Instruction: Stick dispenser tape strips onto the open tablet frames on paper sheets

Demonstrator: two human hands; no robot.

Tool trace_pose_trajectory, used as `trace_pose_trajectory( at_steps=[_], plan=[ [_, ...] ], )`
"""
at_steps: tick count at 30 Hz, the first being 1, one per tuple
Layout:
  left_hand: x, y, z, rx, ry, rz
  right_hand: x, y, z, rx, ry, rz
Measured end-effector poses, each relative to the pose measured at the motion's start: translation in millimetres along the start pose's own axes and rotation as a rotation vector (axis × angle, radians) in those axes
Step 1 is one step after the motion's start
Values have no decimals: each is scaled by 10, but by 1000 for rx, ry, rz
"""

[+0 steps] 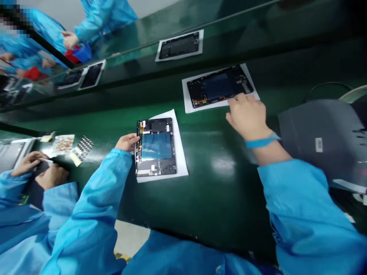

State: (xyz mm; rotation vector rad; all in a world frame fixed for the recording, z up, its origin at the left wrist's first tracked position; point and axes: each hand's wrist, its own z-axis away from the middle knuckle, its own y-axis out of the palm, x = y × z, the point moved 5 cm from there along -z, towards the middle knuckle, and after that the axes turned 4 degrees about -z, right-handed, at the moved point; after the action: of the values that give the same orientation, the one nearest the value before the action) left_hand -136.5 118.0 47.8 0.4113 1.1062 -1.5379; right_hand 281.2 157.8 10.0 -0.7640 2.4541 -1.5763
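Note:
An opened tablet (156,147) with a blue-covered battery lies on a white sheet (181,160) in front of me. My left hand (128,142) pinches its left edge between thumb and fingers. Farther back and to the right, a second opened tablet (219,87) rests at a slant on another white sheet (187,103). My right hand (249,114), with a blue band at the wrist, has its fingers curled over that tablet's near right edge; the fingertips are partly hidden.
A grey machine housing (318,141) stands at the right. On the raised shelf behind lies another tablet (179,46). At left, a co-worker's hands (51,176) handle something near a sheet of black dots (83,147). More people in blue sleeves work across the bench.

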Motion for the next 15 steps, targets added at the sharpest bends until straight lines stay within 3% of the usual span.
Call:
trace_pose_trajectory(
  at_steps=[3, 6, 8, 10, 11, 13, 15],
  plan=[
    [-307, -263, -21, -78, 31, -9, -201, 323, -483, -67, 46, 24],
    [-427, -85, 202, -95, 115, 48, -323, 483, -661, -64, 26, 21],
    [-403, 292, 394, -60, 148, 105, -399, 501, -692, -34, 3, 21],
    [-367, 837, 549, 13, 150, 162, -435, 466, -723, 6, -17, 31],
    [-364, 1152, 600, 75, 142, 208, -419, 433, -742, 26, -27, 39],
    [-388, 1821, 658, 322, 63, 465, -288, 346, -757, 61, -47, 56],
    [-415, 2315, 650, 425, -27, 677, -21, 231, -686, 91, -63, 71]
  ],
)
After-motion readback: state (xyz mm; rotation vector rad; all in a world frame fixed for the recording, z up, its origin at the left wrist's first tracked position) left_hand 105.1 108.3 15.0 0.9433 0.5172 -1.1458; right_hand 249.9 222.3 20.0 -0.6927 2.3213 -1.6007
